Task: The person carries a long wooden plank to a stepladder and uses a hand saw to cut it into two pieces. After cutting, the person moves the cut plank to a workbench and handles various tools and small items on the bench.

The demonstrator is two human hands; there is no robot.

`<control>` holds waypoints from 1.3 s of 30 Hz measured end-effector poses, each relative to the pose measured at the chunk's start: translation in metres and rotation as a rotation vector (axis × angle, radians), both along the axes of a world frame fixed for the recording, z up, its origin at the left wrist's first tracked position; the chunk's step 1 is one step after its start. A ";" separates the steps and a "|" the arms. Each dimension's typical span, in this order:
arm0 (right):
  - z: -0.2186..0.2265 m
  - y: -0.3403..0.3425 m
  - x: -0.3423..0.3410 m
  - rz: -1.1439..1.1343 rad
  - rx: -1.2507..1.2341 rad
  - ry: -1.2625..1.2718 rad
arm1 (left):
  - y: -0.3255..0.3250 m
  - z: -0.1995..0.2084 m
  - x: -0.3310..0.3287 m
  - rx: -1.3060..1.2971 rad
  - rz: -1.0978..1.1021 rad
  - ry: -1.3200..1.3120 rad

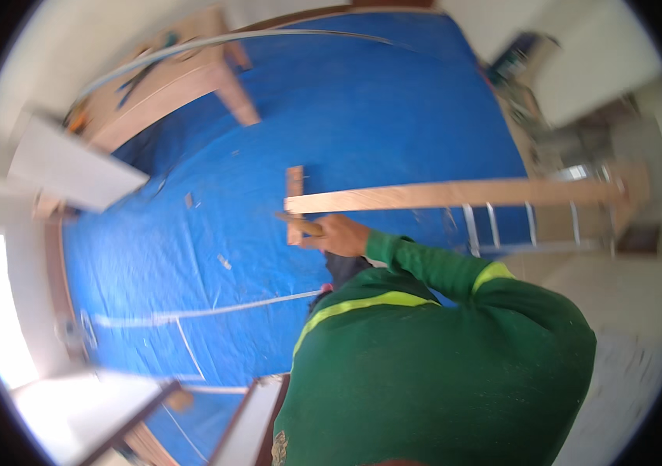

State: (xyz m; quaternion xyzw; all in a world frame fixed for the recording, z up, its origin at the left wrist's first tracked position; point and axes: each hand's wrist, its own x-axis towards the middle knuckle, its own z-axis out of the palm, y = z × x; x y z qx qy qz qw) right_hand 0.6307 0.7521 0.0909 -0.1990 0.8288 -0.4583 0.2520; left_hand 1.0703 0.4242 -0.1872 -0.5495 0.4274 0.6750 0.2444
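Observation:
My right hand [339, 235] reaches out in a green sleeve with a yellow band. Its fingers are closed around a short, stick-like piece of brownish wood [300, 224], too blurred to name more exactly. Just beyond the hand is the near-left end of a long pale wooden beam [424, 195], which runs off to the right. That end lies over or against a short reddish-brown wood block [294, 182] on the blue sheet [393, 101]. The stick crosses in front of the block. My left hand does not show.
A wooden workbench [183, 85] with tools stands at the far left, beside a white panel [74, 165]. A metal ladder [533, 248] lies at the right under the beam. Framed panels [249, 419] lean at the lower left. Blurred equipment [513, 58] stands far right.

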 end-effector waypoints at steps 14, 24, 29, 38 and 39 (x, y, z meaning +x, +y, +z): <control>0.123 0.142 0.220 -1.015 0.035 -0.104 | -0.129 0.007 -0.305 -0.221 -0.294 -0.012; 0.097 0.236 0.410 -1.537 0.081 0.015 | 0.185 0.005 -0.531 -0.222 -1.046 0.773; 0.112 0.329 0.508 -1.630 0.222 0.159 | 0.469 -0.028 -0.434 -0.166 -1.376 0.943; 0.153 0.439 0.668 -1.940 0.347 0.176 | 0.817 0.085 -0.143 0.016 -2.070 1.715; 0.151 0.445 0.680 -1.999 0.306 0.209 | 0.844 0.108 -0.132 0.047 -2.049 1.732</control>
